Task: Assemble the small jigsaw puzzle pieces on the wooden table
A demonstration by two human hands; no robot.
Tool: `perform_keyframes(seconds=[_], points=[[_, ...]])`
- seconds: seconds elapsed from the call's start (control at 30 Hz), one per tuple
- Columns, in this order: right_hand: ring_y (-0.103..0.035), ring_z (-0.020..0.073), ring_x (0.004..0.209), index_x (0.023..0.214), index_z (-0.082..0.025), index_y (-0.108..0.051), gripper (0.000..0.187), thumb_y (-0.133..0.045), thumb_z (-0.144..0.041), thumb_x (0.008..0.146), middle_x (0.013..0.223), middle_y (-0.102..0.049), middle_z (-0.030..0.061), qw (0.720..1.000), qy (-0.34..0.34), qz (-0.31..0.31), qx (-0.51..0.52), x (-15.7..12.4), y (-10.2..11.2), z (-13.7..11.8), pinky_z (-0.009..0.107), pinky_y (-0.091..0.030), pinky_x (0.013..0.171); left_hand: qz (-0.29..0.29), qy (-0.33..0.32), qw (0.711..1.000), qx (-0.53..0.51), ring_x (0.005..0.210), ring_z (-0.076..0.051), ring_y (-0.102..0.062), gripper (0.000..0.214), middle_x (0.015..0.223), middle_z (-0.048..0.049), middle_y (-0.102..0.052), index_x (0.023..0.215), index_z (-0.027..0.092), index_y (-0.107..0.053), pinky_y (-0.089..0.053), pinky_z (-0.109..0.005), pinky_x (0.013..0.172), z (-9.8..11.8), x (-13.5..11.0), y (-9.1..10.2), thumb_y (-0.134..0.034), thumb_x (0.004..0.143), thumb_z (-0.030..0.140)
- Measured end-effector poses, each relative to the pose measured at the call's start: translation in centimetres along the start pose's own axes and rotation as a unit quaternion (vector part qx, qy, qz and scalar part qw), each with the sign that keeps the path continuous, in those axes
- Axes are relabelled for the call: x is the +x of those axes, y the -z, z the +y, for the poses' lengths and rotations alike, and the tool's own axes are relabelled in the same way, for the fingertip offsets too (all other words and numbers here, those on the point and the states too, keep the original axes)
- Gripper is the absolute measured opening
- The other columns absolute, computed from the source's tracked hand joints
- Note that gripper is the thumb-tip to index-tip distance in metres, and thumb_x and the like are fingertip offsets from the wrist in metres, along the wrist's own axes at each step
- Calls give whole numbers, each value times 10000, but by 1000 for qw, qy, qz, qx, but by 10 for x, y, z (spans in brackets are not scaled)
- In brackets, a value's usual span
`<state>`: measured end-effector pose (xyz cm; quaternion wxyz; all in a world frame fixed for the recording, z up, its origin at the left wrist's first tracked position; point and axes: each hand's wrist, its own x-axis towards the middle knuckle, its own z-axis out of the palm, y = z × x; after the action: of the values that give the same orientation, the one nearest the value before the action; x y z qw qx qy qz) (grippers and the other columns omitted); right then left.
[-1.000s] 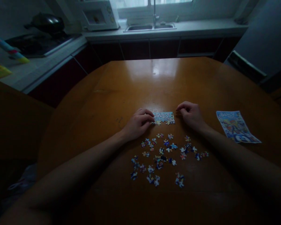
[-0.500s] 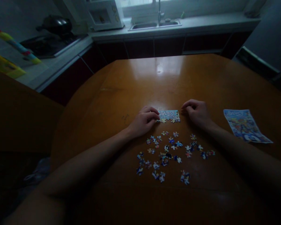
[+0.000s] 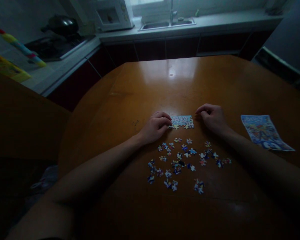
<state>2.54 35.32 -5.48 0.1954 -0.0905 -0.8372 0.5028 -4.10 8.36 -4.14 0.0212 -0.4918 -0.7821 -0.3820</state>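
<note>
A partly joined jigsaw puzzle lies flat on the wooden table, its lower edge uneven with piece tabs. At its left edge rests my left hand, fingers bent and slightly apart, the tips touching the puzzle's side. My right hand lies on the table just right of the puzzle, apart from it. Its fingers are curled in together, and I see nothing in them. Below the puzzle, several loose jigsaw pieces are scattered between my forearms, some overlapping.
A printed picture sheet lies beyond my right forearm, its lower right corner stretched out. Around the wooden table are a counter with a sink, a microwave, and a stove with a dark pot.
The whole view has shifted slightly, with the table's things a little higher and to the right. Both hands keep nearly the same pose beside the puzzle.
</note>
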Motion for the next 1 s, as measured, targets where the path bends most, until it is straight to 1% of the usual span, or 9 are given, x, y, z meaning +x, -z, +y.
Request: perform_keyframes(seconds=[0.2,0.4,0.6,0.73,0.83,1.0], points=[[-717,194,649,691,-200,-705,183,-538,-134,728,711,-727,46,1000,9,-2,-5,1,0,0,285,-553,583,-1,-11,1000,-3,1004,-201,-625,198,1020,-60,-688,869,192,-720,-504,-410,943,-1,0,0,-555,875,84],[-701,186,648,669,-217,-706,189,-540,-138,715,700,-725,37,1000,19,7,-16,1,0,-2,276,-550,577,-3,-1,1000,3,1005,-197,-627,213,1022,-54,-691,858,201,-721,-507,-410,947,-1,0,0,-549,867,76],[-696,180,631,661,-214,-701,199,-530,-126,713,681,-717,38,1000,6,9,-10,0,0,-5,265,-541,551,-1,-5,1000,1,1010,-194,-627,216,1022,-58,-690,873,198,-722,-507,-407,955,-1,0,0,-547,877,73],[-694,180,615,672,-207,-699,167,-558,-139,731,682,-715,47,1000,1,4,3,0,0,-6,272,-547,544,-4,6,1000,-4,1011,-201,-630,214,1028,-63,-693,863,202,-723,-506,-419,955,1,0,1,-540,880,94],[-695,181,611,674,-206,-692,133,-586,-170,747,682,-714,49,1000,1,5,13,0,0,-5,277,-556,544,-8,13,1000,-4,1020,-203,-628,215,1034,-59,-692,866,208,-723,-503,-422,961,0,0,1,-537,880,102],[-711,187,630,684,-191,-699,141,-569,-162,733,696,-715,52,1000,-2,1,21,1,-1,0,281,-563,558,-6,5,1000,-3,1013,-197,-627,208,1026,-58,-689,870,205,-718,-498,-410,960,-1,0,1,-536,880,105]])
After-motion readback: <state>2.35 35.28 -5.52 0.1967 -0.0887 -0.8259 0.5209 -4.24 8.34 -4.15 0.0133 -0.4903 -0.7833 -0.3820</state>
